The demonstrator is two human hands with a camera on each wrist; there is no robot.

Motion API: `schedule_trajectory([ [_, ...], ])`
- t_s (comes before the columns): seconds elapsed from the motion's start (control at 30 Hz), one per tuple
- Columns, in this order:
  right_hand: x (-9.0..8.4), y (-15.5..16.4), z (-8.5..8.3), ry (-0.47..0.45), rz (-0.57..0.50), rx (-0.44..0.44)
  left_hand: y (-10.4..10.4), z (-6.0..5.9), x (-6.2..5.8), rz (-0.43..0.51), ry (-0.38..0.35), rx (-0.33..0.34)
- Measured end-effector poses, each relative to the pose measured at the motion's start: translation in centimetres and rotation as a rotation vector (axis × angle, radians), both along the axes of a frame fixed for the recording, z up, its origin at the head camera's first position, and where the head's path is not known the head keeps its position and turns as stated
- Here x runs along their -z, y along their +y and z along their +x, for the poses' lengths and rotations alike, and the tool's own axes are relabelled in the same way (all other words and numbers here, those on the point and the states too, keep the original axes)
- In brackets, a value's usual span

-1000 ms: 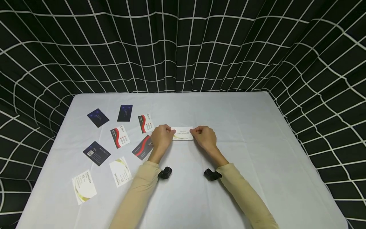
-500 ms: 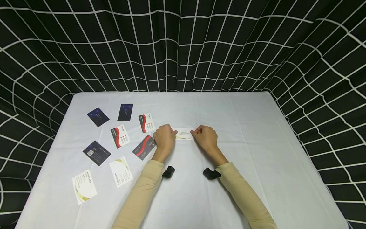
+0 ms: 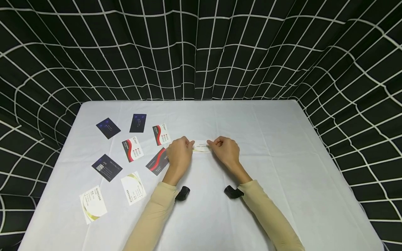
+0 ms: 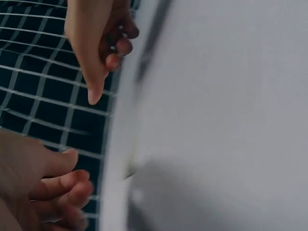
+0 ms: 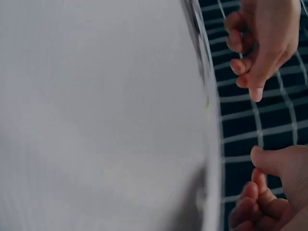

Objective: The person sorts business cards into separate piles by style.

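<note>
One white business card (image 3: 200,147) with a gold swoosh lies on the white tablecloth (image 3: 314,174), between our left hand (image 3: 180,151) and our right hand (image 3: 226,150). A second ago it looked larger in the head view, with a thumb over each end; now it looks smaller and sits lower, and the right fingertips reach further in over its right end. We judge that it has been let down and that handling it is close to finished, barring a small straightening.

Our grip seems slack and narrow on both sides: the fingers curl loosely, and the wrist views show no card between thumb and fingers. We cannot tell whether any fingertip grazes the card.

As for lettering, we make out what seems to be "COMPANY LOGO" in grey capitals on the white card, partly hidden by the right thumb. Off to the left, a dark blue card (image 3: 107,167) carries a QR code (image 3: 99,167) and fine print we cannot read. A red-waved white card (image 3: 133,149) bears a round emblem and tiny lines, while a gold-edged card (image 3: 93,204) shows dark characters too small for us. The dark grey card (image 3: 157,162), partly behind the left hand, has no legible words.
</note>
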State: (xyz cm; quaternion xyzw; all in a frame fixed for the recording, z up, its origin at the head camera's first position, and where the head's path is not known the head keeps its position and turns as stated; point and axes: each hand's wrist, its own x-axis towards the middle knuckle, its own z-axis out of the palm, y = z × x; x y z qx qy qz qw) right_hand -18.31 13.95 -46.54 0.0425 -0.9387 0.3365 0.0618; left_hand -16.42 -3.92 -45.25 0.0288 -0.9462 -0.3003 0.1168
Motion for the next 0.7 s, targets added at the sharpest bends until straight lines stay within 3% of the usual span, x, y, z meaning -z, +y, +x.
schedule_trajectory([
  [0.1, -0.8, -1.3, 1.3, 0.031, -0.019, -0.072, -2.2, 1.1, -1.2, 0.016, 0.026, 0.035],
  [0.27, -1.9, -4.6, 3.9, 0.058, 0.004, -0.231, -7.2, 2.8, -2.8, -0.042, -0.065, 0.132],
  [0.47, -2.4, -9.0, 7.4, 0.077, 0.025, -0.418, -13.0, 6.3, -2.8, -0.181, -0.160, 0.271],
  [0.57, -2.3, -10.8, 8.9, 0.043, 0.034, -0.499, -14.6, 7.9, -2.4, -0.230, -0.172, 0.271],
  [0.7, -1.8, -12.9, 10.1, 0.012, 0.068, -0.561, -15.9, 9.0, -2.0, -0.290, -0.220, 0.230],
])
